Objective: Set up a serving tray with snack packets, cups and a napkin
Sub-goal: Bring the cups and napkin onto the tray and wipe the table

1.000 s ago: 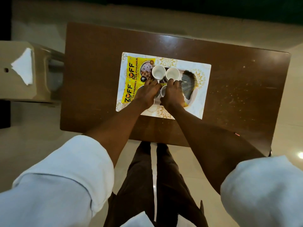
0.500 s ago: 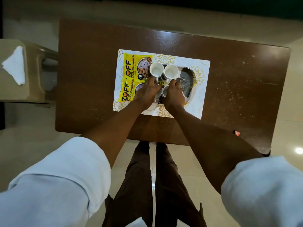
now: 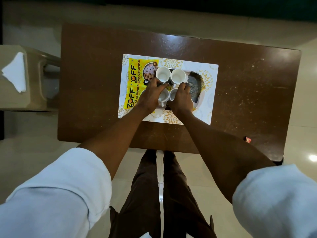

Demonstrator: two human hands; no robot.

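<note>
serving tray (image 3: 211, 93) — white with gold floral motifs, lying flat at the middle of the brown table (image 3: 96, 79). four white cups stand in a two-by-two cluster at its centre: far-left cup (image 3: 163, 75) and far-right cup (image 3: 178, 76) fully visible, mouths up; near-left cup (image 3: 163, 96) and near-right cup (image 3: 173, 94) partly covered by the hands. left hand (image 3: 150, 96) rests over the near-left cup, fingers (image 3: 157, 83) curled and reaching to the base of the far-left cup; whether they pinch anything cannot be told. right hand (image 3: 181, 98) covers the near-right cup, fingers (image 3: 182, 86) bent and close together, tips just beside the far-right cup and touching the edge of a dark fanned packet (image 3: 196, 83) that lies to the right of those fingertips; its grip cannot be told. to the left of the left fingers — two yellow snack packets (image 3: 134, 83) printed "zoff soya chunks", lying flat, partly under the cups. well apart from both hands, far to the left, a white napkin (image 3: 16, 73) lies on a beige plastic chair (image 3: 34, 93) beside the table. a small red object (image 3: 248, 139) sits at the table's near-right edge. both forearms bare; white sleeves (image 3: 56, 186) rolled at the elbows.
</note>
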